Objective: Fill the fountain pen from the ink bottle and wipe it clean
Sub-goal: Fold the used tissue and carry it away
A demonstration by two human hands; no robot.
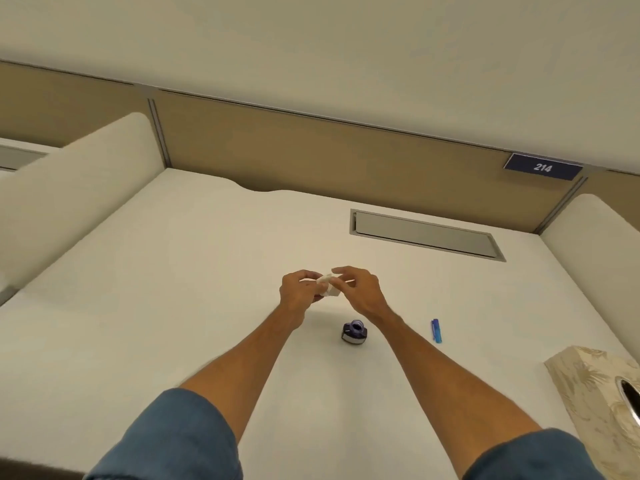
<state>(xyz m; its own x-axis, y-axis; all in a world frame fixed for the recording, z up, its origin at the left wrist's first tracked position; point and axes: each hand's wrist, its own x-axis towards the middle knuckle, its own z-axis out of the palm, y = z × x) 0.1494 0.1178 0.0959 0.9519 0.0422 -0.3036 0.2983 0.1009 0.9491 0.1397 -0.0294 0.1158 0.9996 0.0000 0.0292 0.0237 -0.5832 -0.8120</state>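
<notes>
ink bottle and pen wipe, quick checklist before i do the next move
1. Ink bottle upright: ok, it stands on the desk near the forearms.
2. Bottle capped: not ok, its mouth looks open, so mind the arms above it.
3. Tissue in the hands: ok, left hand and right hand hold it between them.
4. Pen wiped clean: cannot tell, the tissue and fingers hide it.
5. Blue cap within reach: ok, lying right of the bottle.
6. Tissue box handy: ok, at the right edge.
</notes>
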